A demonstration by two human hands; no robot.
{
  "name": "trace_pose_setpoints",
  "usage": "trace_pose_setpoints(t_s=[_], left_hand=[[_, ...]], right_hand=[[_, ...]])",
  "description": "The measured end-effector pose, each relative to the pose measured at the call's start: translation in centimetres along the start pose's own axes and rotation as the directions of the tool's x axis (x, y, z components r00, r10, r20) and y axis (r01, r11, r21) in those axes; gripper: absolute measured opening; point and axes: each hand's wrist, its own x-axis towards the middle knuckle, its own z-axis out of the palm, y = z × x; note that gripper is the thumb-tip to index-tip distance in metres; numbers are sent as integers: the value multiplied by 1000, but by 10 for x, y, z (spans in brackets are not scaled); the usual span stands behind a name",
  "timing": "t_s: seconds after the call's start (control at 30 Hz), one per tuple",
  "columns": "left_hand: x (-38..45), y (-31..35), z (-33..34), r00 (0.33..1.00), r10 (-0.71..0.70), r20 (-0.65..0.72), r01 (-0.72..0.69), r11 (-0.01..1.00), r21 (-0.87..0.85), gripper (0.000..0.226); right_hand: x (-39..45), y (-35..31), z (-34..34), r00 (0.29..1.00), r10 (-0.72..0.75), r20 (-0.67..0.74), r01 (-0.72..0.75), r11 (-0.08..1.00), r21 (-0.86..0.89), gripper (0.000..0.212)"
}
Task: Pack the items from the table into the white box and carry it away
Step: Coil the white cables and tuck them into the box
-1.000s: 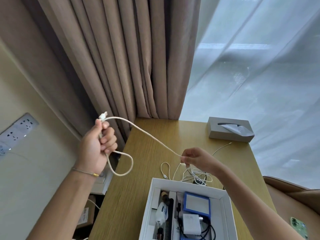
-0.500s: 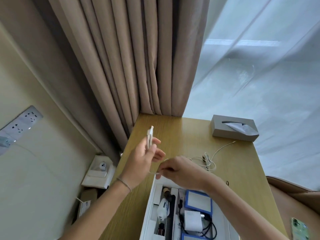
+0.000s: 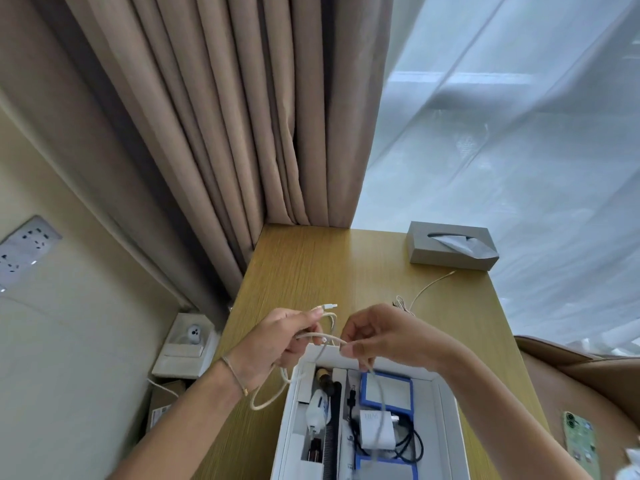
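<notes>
Lowered since before, both hands [image 3: 346,344] pinching braided cream cable [image 3: 273,396], seemingly looped, over white box [image 3: 446,403].

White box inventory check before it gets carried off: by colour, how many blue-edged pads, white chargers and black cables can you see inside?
In the box:
Blue-edged pads: 2
White chargers: 1
Black cables: 1
Total: 4
The left compartment's things are too cramped to sort.
</notes>
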Motion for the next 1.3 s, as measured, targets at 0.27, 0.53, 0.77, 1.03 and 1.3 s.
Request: trace_pose_setpoints(t_s=[0.27,0.53,0.77,1.03,1.3], left_hand=[[1,-26,5,929,-159,335,282,889,-360,42],[19,-55,41,952,-60,299,254,696,-671,46],[37,-79,88,983,-182,-25,102,650,-753,49],[42,-83,120,976,-217,-10,146,687,-712,46],[27,-86,69,978,-202,56,207,972,-108,48]], right_hand=[[-14,29,38,844,-93,-529,27,991,-131,21],[-27,53,74,899,282,-335,-20,791,612,43],[-43,74,90,920,332,-208,-89,695,713,34],[-60,83,91,897,392,-205,-203,777,596,35],[-59,102,87,921,346,-181,-250,878,407,22]])
